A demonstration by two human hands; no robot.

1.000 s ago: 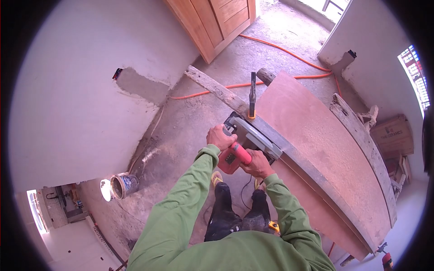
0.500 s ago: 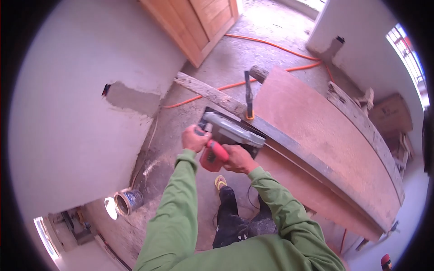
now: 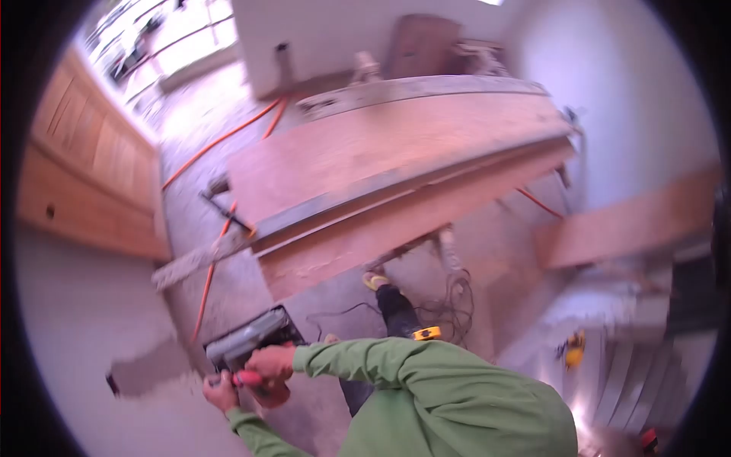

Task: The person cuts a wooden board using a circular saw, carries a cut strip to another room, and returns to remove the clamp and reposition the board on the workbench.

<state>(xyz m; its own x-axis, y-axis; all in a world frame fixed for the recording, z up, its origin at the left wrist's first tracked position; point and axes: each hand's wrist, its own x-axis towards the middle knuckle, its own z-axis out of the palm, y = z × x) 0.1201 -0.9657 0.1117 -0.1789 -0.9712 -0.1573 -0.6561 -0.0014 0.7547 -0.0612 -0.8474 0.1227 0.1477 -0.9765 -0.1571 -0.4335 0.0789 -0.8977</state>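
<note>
A circular saw [image 3: 245,340] with a grey blade guard, a dark base plate and a red body is held low, in front of the wall. My left hand [image 3: 221,393] is closed on its front handle. Wrapped around the red rear handle is my right hand [image 3: 272,362]. The saw is apart from the plywood sheet [image 3: 320,174], which lies across wooden supports. A long straight board [image 3: 365,186] runs along the sheet, and a clamp [image 3: 230,215] stands at its left end.
An orange cord [image 3: 207,293] crosses the floor under the supports. A dark cable [image 3: 454,305] lies coiled by my foot. A wooden door [image 3: 91,175] stands at the left. At the lower right are a yellow tool [image 3: 574,350] and another wooden panel [image 3: 609,228].
My view has swung to the right. Both hands have carried the saw away from the plywood's left end, toward the wall. A tape measure at my waist and the coiled cable have come into view.
</note>
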